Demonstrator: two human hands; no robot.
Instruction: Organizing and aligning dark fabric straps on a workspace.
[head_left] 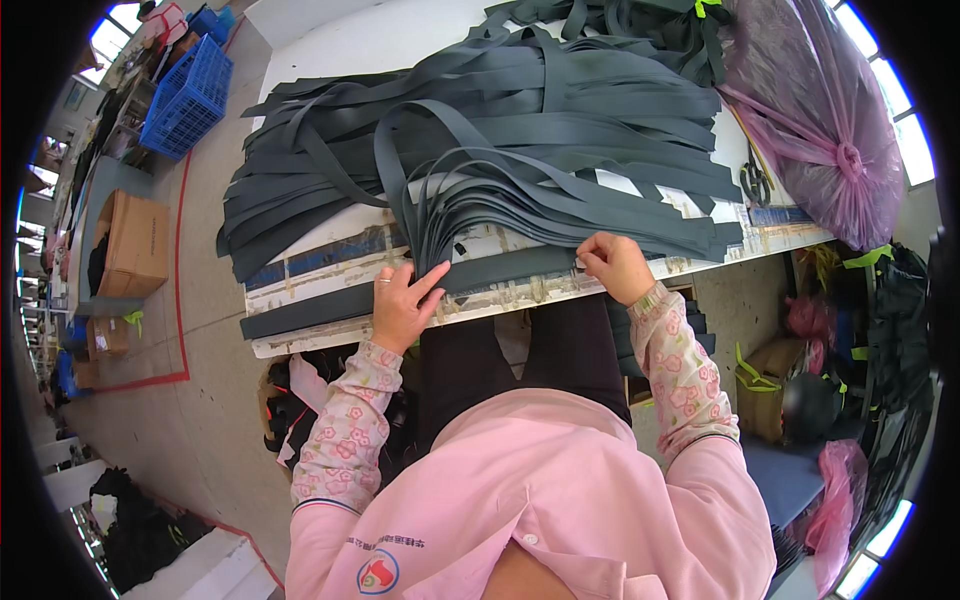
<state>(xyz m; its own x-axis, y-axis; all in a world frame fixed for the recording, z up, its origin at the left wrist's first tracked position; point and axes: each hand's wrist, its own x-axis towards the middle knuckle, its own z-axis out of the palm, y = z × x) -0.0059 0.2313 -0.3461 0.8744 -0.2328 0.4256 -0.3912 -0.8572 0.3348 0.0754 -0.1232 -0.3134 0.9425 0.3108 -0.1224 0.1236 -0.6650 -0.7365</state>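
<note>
A single dark grey webbing strip (500, 270) lies flat along the table's front edge. My left hand (402, 305), with a ring on one finger, rests on that strip with its fingers apart, next to the lower ends of a fanned bundle of strips (480, 205). My right hand (614, 265) is closed in a pinch by the strip's right part; a small thing shows at the fingertips, too small to name. Behind both hands, a large heap of similar dark grey strips (450, 85) covers the table.
The white table (284, 45) has a worn, taped front edge. Dark-handled scissors (755, 182) lie at its right side, near a pink plastic bag (825, 110). A blue crate (187, 98) and a cardboard box (137, 245) stand to the left. More bags and dark material lie at lower right.
</note>
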